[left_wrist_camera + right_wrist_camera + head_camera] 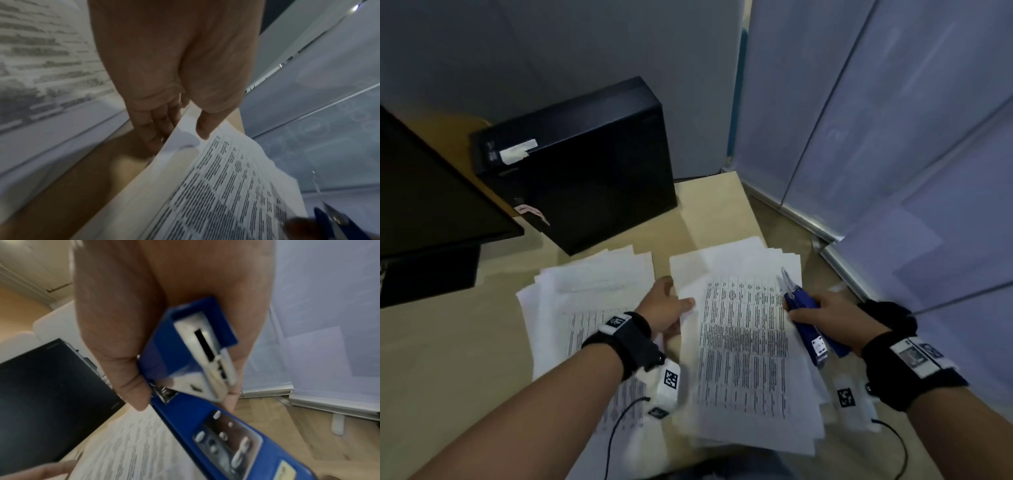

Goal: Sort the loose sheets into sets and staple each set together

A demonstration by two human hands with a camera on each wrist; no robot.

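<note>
The lifted set of printed sheets [743, 346] serves as landmark; its print is too blurred to read. At its left edge the left hand [667, 306] pinches it, thumb [207, 128] on top, fingers [156, 128] hidden underneath. At its right edge the right hand [825, 315] grips a blue stapler [810, 325], which gapes open, base [226, 434] swung away from the top arm [191, 344]; its nose touches the set's right margin. Left of the set lies a second spread of sheets [592, 284] on the table [715, 212], partly covered by the left forearm. Beyond the set stands a black computer case [592, 164]; a monitor [431, 205], cut off by the frame, sits farther left.
</note>
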